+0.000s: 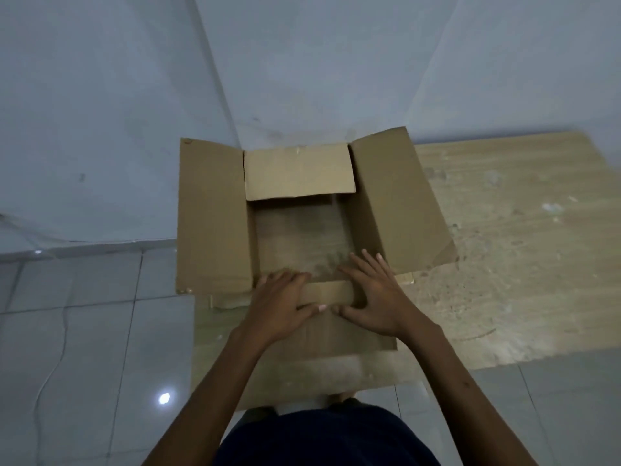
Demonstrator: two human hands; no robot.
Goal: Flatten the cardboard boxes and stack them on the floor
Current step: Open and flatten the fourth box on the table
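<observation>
One cardboard box (215,213), with four flaps (299,173) showing. Two hands: one left hand (279,304), one right hand (373,301). One wood-patterned sheet (504,247) on the floor. One thin cable (57,348). Two walls (100,112), meeting at one corner.

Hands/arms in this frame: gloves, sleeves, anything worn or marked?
The left hand and right hand are bare: no gloves, rings, watch or bands visible. The forearms are bare too, with no sleeves in view. The only clothing seen is a dark navy garment at the bottom edge.
</observation>
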